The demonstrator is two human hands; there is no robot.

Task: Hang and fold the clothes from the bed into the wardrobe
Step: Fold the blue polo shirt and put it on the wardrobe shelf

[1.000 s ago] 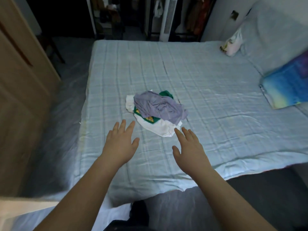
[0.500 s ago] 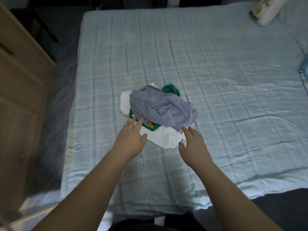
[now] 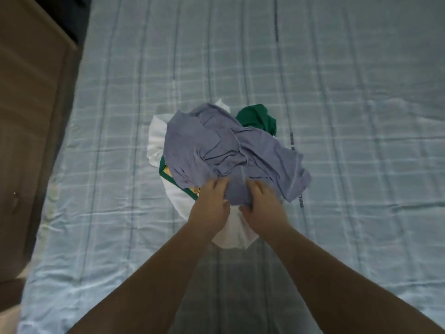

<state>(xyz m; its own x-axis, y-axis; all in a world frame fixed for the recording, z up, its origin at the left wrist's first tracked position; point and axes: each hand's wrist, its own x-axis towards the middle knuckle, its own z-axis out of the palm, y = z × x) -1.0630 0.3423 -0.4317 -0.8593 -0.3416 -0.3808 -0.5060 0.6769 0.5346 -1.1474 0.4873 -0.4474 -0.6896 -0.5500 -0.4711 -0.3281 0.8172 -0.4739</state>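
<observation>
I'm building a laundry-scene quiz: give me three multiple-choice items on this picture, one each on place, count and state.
1. Which colour garment lies on top? A white B purple C green
2. How many garment colours show? A one B three C six
3. The garments are: A crumpled B neatly folded C on hangers
Answers: B, the purple garment covers the green garment and the white garment; B, purple, green and white show; A, they lie bunched on the bed.

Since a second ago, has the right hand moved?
Yes. The right hand moved forward, off the pale blue checked bedsheet onto the crumpled purple-grey garment, whose near edge it now grips.
</observation>
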